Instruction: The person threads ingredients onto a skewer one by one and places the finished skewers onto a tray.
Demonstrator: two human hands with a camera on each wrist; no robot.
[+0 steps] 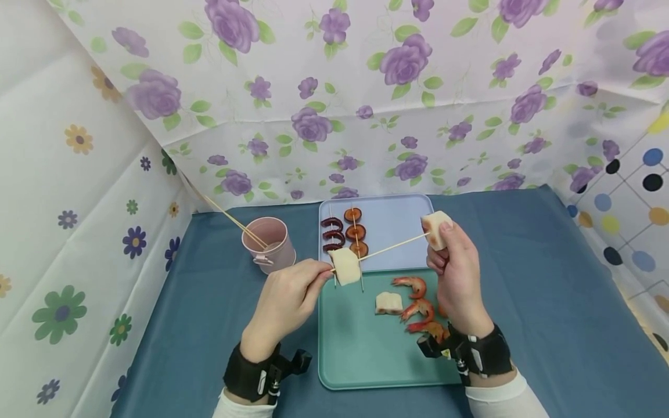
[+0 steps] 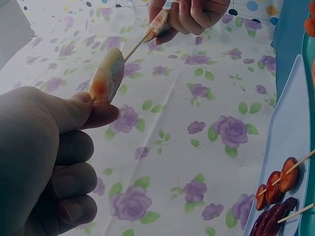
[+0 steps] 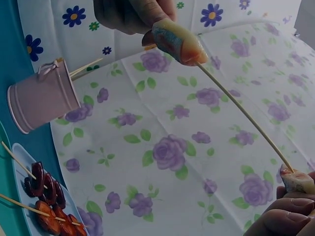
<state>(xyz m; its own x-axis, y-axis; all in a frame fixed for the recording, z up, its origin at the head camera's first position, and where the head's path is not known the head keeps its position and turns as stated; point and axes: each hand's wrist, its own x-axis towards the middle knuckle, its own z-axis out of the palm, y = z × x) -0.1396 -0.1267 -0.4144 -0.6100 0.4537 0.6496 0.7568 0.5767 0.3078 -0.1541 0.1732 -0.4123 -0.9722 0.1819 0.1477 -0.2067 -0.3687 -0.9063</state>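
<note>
The hands are apart, joined by one bamboo skewer (image 1: 394,247): the left hand (image 1: 287,296) pinches its near end just beside a threaded pale fish-like chunk (image 1: 346,266), while the right hand (image 1: 460,273) grips a second chunk (image 1: 436,229) at the tip. Below, a third chunk (image 1: 389,303) lies beside the shrimp (image 1: 418,312) on the green tray (image 1: 366,363). Beyond, skewered mushroom slices (image 1: 356,232) and dark-red curled pieces (image 1: 333,235) rest on the pale-blue tray (image 1: 394,217). Left of the trays stands a pink bucket (image 1: 280,255) holding bare skewers (image 1: 235,222).
</note>
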